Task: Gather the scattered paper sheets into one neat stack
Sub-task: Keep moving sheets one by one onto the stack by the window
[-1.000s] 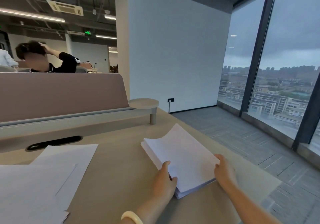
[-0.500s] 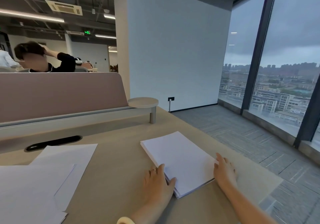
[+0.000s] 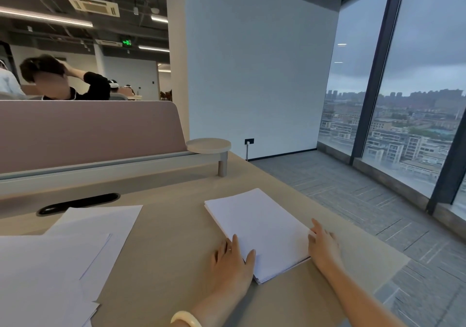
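Observation:
A thick stack of white paper (image 3: 259,228) lies flat on the beige desk (image 3: 171,238), angled toward the right. My left hand (image 3: 233,261) rests at the stack's near left corner, fingers straight, thumb lying on the top sheet. My right hand (image 3: 324,247) touches the stack's right edge with straight fingers. Several loose white sheets (image 3: 63,258) lie overlapping and fanned at the left of the desk, apart from the stack.
A black cable slot (image 3: 78,203) sits in the desk behind the loose sheets. A pink divider panel (image 3: 88,129) and a small round shelf (image 3: 208,145) stand at the back. The desk's right edge drops to grey carpet. A person sits beyond the divider.
The stack's far end was tilted up off the desk; it now lies flat. Both hands went from holding its near corners to resting flat against its sides.

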